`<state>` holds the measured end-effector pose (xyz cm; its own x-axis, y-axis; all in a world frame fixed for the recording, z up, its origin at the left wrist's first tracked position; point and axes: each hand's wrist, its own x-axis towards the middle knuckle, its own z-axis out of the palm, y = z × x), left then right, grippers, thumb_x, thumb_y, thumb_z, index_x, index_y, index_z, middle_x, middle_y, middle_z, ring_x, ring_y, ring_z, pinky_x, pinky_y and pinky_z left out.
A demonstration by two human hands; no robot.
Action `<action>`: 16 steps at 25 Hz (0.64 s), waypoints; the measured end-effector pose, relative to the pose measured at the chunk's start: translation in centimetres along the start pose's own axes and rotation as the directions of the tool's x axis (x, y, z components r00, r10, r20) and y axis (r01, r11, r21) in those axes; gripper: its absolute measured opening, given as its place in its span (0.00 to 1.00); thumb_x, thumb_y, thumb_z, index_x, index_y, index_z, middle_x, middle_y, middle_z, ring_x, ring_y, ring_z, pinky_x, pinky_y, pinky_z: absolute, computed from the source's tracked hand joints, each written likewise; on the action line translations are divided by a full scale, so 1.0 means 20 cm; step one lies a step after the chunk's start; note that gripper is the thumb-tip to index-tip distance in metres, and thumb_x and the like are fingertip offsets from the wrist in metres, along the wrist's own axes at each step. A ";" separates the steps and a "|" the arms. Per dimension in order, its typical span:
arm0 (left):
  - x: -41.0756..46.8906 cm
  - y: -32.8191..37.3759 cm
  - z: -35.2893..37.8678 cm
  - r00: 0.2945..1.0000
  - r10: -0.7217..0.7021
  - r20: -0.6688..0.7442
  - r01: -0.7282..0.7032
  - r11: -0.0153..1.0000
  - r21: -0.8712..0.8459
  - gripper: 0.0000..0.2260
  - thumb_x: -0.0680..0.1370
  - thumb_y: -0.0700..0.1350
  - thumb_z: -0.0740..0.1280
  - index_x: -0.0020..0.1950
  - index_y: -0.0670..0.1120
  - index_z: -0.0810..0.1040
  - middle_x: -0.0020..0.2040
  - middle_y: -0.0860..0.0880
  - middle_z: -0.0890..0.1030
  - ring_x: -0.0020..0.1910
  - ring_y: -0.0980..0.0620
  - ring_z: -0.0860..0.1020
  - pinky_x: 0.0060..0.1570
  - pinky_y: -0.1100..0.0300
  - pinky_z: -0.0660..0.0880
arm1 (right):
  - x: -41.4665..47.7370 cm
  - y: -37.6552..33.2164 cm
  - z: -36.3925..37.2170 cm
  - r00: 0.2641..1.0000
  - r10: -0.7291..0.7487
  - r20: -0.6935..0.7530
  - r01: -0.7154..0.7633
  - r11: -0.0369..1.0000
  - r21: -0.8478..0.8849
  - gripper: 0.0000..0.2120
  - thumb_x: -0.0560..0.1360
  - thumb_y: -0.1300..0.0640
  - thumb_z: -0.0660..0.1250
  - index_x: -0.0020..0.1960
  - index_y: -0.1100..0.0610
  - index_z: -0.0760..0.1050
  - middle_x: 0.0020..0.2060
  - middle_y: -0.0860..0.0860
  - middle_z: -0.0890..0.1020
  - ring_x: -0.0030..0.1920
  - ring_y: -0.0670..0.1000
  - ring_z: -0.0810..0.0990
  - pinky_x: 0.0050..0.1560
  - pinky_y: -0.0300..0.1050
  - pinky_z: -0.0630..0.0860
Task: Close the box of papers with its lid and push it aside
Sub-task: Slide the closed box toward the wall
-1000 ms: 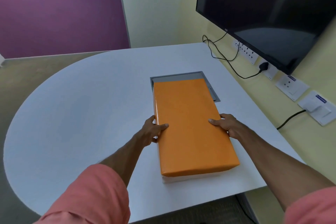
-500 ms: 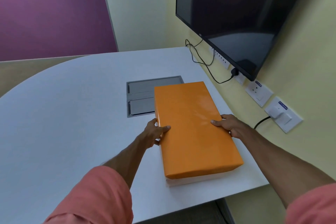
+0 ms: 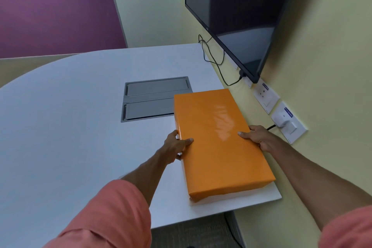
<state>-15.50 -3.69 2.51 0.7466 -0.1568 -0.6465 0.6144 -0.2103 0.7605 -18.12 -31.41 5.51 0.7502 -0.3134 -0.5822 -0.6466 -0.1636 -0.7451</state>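
Your tabletop [image 3: 70, 127] is wide, pale and rounded on the left; its right edge runs along the yellow wall under the dark monitor [image 3: 231, 16]. Set into its surface is a grey hatch [image 3: 149, 98] with two flaps. The orange lid [image 3: 217, 141] sits down over the box [image 3: 225, 197], so only a thin white strip of the box shows beneath the lid's near end. The closed box lies lengthwise on the right part of the tabletop, close to the wall edge, with its far left corner overlapping the hatch's right end.

Your left hand [image 3: 175, 147] is against the lid's left long side, thumb laid on top near the edge and the fingers [image 3: 178, 157] curled down along the side wall. Your right hand [image 3: 255, 137] mirrors it on the right long side, thumb flat on the lid's top, the remaining fingers wrapped over the edge and mostly hidden behind it. So the box sits clamped between your two hands at about its middle. Salmon sleeves [image 3: 112, 213] cover both upper arms. Wall sockets [image 3: 287, 121] sit just right of the box.
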 end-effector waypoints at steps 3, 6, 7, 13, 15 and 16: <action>0.00 0.00 0.08 1.000 -0.003 -0.009 0.003 1.000 0.010 0.34 0.74 0.47 0.72 0.75 0.48 0.60 0.71 0.41 0.70 0.68 0.36 0.71 0.60 0.37 0.72 | 0.01 0.04 -0.07 1.000 0.015 -0.005 -0.015 1.000 -0.007 0.25 0.74 0.60 0.71 0.68 0.66 0.71 0.63 0.65 0.77 0.61 0.65 0.78 0.63 0.64 0.73; -0.01 0.00 0.16 1.000 0.005 -0.020 -0.005 1.000 0.013 0.33 0.74 0.47 0.72 0.74 0.48 0.60 0.71 0.41 0.70 0.68 0.36 0.71 0.60 0.37 0.71 | 0.03 0.07 -0.13 1.000 0.023 -0.001 -0.023 1.000 0.007 0.24 0.75 0.60 0.71 0.68 0.65 0.71 0.64 0.64 0.77 0.61 0.65 0.78 0.63 0.63 0.74; -0.02 -0.01 0.18 1.000 0.007 -0.024 -0.006 1.000 0.016 0.32 0.74 0.47 0.72 0.74 0.48 0.60 0.71 0.41 0.70 0.68 0.36 0.71 0.60 0.37 0.72 | 0.03 0.08 -0.15 1.000 0.021 0.002 -0.021 1.000 0.011 0.24 0.74 0.60 0.71 0.68 0.65 0.71 0.64 0.64 0.77 0.61 0.64 0.78 0.63 0.63 0.74; -0.04 -0.01 0.29 1.000 0.017 -0.024 -0.016 1.000 0.021 0.31 0.75 0.48 0.71 0.74 0.48 0.61 0.71 0.41 0.70 0.68 0.36 0.71 0.60 0.38 0.72 | 0.05 0.11 -0.24 1.000 0.009 -0.003 -0.009 1.000 0.013 0.27 0.74 0.59 0.72 0.70 0.64 0.69 0.65 0.63 0.77 0.62 0.64 0.77 0.63 0.63 0.73; -0.04 -0.01 0.31 1.000 0.020 -0.020 -0.020 1.000 0.022 0.31 0.75 0.48 0.71 0.74 0.48 0.61 0.71 0.41 0.70 0.68 0.36 0.71 0.60 0.38 0.72 | 0.06 0.12 -0.26 1.000 0.000 -0.006 0.000 1.000 0.007 0.28 0.74 0.59 0.72 0.71 0.63 0.68 0.65 0.63 0.76 0.63 0.64 0.77 0.64 0.64 0.73; -0.04 -0.01 0.32 1.000 0.021 -0.019 -0.021 1.000 0.023 0.31 0.75 0.48 0.71 0.74 0.48 0.60 0.71 0.42 0.70 0.68 0.36 0.71 0.61 0.38 0.72 | 0.06 0.12 -0.26 1.000 -0.006 -0.009 0.006 1.000 0.003 0.28 0.74 0.59 0.71 0.71 0.63 0.69 0.65 0.64 0.76 0.63 0.64 0.77 0.64 0.63 0.73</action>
<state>-17.87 -9.78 2.48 0.7644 -0.1426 -0.6288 0.5926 -0.2289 0.7723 -19.48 -37.10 4.73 0.7526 -0.3206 -0.5752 -0.6420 -0.1626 -0.7493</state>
